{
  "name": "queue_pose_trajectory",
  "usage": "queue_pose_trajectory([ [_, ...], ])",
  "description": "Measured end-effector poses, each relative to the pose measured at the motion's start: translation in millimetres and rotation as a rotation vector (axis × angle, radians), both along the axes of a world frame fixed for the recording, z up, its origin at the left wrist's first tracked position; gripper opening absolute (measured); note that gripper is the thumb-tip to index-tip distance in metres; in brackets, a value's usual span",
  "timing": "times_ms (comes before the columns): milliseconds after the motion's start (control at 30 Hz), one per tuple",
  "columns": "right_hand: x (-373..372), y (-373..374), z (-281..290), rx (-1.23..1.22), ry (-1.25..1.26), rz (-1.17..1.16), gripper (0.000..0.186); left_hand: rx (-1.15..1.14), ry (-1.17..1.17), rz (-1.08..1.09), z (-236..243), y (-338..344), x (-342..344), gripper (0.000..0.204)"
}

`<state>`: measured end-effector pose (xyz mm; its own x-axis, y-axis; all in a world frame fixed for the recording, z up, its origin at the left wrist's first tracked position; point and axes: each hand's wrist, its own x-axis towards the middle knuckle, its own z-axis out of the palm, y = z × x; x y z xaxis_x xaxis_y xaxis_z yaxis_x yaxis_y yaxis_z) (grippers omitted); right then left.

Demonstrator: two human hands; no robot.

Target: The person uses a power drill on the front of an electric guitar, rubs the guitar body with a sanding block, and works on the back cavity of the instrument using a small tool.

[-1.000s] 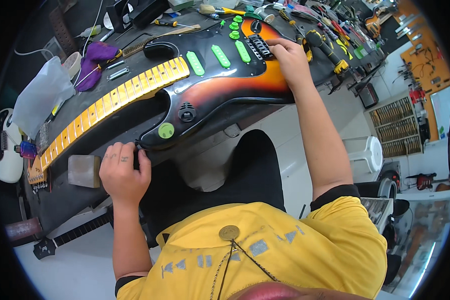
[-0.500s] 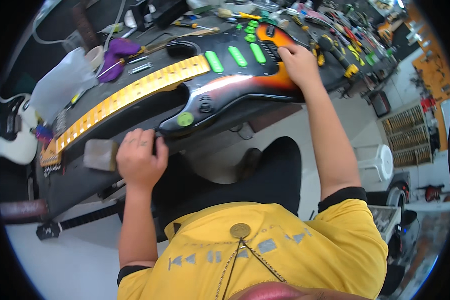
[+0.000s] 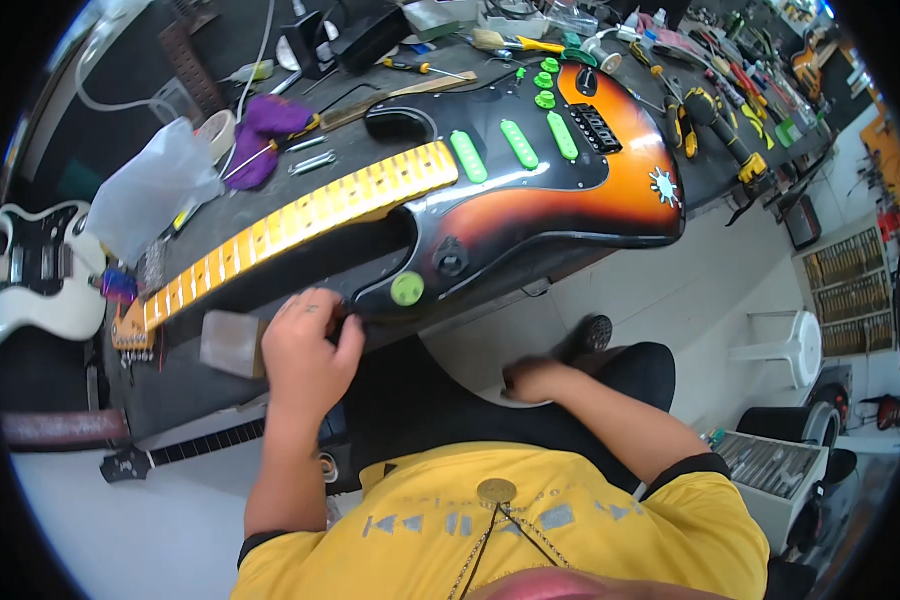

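Note:
A sunburst electric guitar (image 3: 530, 215) lies face up on the dark bench, with green pickup covers and knobs and a pale yellow fretboard (image 3: 300, 225) running to the left. My left hand (image 3: 312, 345) is at the bench's near edge, just below the guitar's lower horn and beside a greyish block (image 3: 232, 342). Its fingers curl downward with the thumb apart; the fingertips are hidden, so what they grip, if anything, does not show. My right hand (image 3: 535, 380) is off the guitar, low over my lap near the knee, its fingers smeared by motion.
Around the guitar lie a purple cloth (image 3: 265, 135), a white plastic bag (image 3: 155, 190), a screwdriver (image 3: 425, 68) and a yellow-black power tool (image 3: 720, 125). A white guitar body (image 3: 45, 270) is at far left. A white stool (image 3: 795, 348) stands on the floor at right.
My right hand has left the guitar's bridge end and dropped toward my lap. My left hand stays by the block. The whole view has shifted a little.

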<state>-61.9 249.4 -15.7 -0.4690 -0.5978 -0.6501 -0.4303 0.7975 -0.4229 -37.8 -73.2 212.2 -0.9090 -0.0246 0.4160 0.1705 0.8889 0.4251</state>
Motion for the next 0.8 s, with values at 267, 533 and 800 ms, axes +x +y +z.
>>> queue_pose_trajectory([
  [267, -13.5, -38.9, -166.7, 0.110, -0.606, 0.344, 0.037, -0.064, -0.155, -0.061, -2.1, -21.1, -6.2, 0.018],
  [533, -107.3, -63.7, -111.2, 0.018, -0.447, 0.318, 0.037, -0.096, -0.162, -0.084, -3.5, -16.3, -4.6, 0.014],
  [800, -140.3, -2.0, -86.2, -0.020, -0.205, 0.143, 0.038, -0.073, -0.038, 0.069, -3.1, 5.3, -17.7, 0.011],
])
